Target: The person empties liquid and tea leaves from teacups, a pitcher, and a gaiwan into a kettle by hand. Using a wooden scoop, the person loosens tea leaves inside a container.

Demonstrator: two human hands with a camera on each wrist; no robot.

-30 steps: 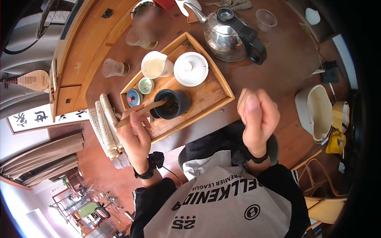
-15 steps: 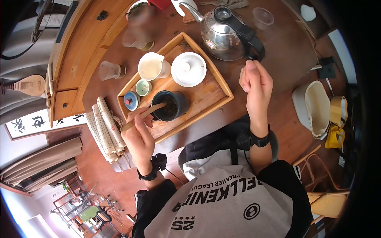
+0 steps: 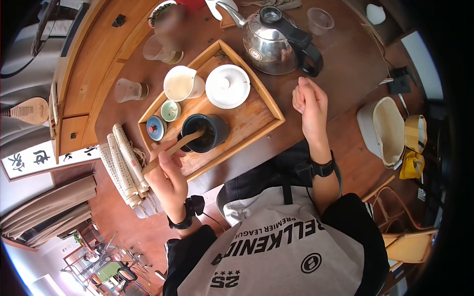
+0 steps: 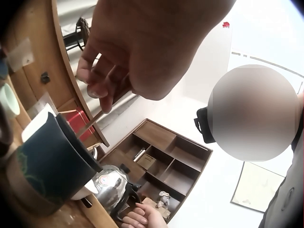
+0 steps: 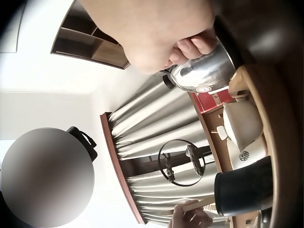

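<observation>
The mug (image 4: 59, 159) was dark blue with a green line pattern and brownish base; the wooden stick (image 3: 192, 137) tan, the teacup (image 3: 171, 111) pale green, the gaiwan (image 3: 228, 93) white.

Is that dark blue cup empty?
Not empty: the head view shows dark, leafy-looking bits inside the dark blue cup. How full it is, I cannot tell.
</observation>
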